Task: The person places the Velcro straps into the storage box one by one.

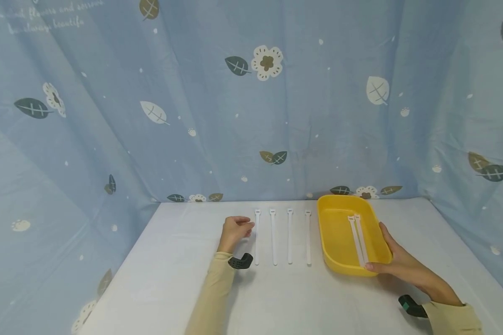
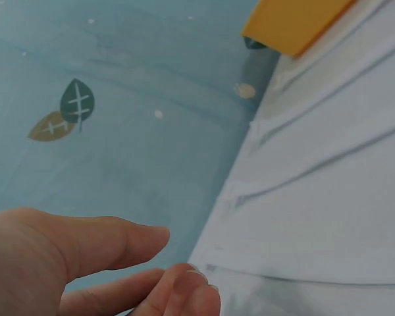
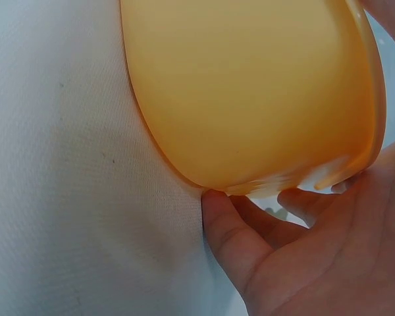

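Yellow, smooth and round-cornered, a tray (image 1: 337, 239) sits at the right of the white table (image 1: 276, 298). The right hand (image 1: 400, 263) grips its near right corner, thumb at the near rim and fingers along the right wall. Inside lie two white straps (image 1: 356, 241), side by side, their heads at the far end; the thumb is close by their near ends.

Left of the tray, four more white straps (image 1: 257, 239) lie in a spaced row, heads far. The left hand (image 1: 234, 230) hovers just left of the leftmost one, thumb and fingers bent loosely, with a gap between them — whether a fingertip touches the strap I cannot tell. Marks on the heads are too small to read.

Both pale sleeves (image 1: 214, 293) are cut off at the near edge, a black device (image 1: 241, 261) at each wrist. The left wrist view crops the tray; the right one hides its contents.

Beyond hangs a blue leaf-and-flower curtain (image 1: 214, 116). Its far left lettering reads "flowers and sorrows" — the line below, partly faded, seems to include "always".
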A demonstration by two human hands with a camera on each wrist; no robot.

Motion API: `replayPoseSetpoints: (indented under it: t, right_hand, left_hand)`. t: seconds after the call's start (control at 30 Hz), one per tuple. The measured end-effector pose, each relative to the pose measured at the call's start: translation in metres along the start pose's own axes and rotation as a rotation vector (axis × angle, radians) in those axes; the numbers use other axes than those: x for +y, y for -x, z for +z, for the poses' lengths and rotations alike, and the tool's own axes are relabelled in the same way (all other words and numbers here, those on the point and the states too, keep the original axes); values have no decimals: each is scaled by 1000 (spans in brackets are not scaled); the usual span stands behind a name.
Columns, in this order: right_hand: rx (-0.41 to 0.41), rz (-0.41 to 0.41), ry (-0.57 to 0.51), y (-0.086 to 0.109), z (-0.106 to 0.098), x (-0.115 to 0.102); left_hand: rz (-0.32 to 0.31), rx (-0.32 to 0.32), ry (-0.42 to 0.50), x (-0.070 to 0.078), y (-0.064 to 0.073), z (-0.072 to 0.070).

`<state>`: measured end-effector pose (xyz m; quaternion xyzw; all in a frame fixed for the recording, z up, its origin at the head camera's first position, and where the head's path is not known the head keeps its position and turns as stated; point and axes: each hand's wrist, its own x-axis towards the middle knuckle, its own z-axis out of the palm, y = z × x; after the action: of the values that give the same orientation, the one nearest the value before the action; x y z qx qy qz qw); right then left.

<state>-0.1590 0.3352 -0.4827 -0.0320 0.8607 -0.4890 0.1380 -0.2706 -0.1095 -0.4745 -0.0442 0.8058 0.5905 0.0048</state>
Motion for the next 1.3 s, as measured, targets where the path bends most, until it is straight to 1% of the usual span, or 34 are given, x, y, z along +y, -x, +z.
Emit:
replayPoseSetpoints:
  t: [0.13, 0.23, 0.37, 0.6, 0.8, 1.03, 1.1, 1.3]
  right_hand:
    - [0, 6, 10, -1, -1, 0]
    - [-3, -6, 6, -1, -1, 2]
    - [-3, -15, -1, -2, -2, 4]
    - [0, 5, 1, -2, -2, 4]
    - [3, -8, 2, -3, -1, 4]
    - [4, -18, -3, -3, -1, 5]
    - [2, -16, -6, -3, -1, 5]
    - [4, -11, 0, -3, -1, 4]
  left_hand:
    - [-11, -2, -43, -3, -1, 2]
    - [-17, -3, -86, -5, -1, 4]
    - [-2, -11, -140, -6, 0, 6]
    - [26, -27, -202, -6, 4, 8]
    - [29, -38, -264, -5, 6, 11]
    - [14, -34, -380, -5, 7, 16]
    - [8, -28, -396, -5, 8, 18]
    - [28, -3, -447, -3, 10, 20]
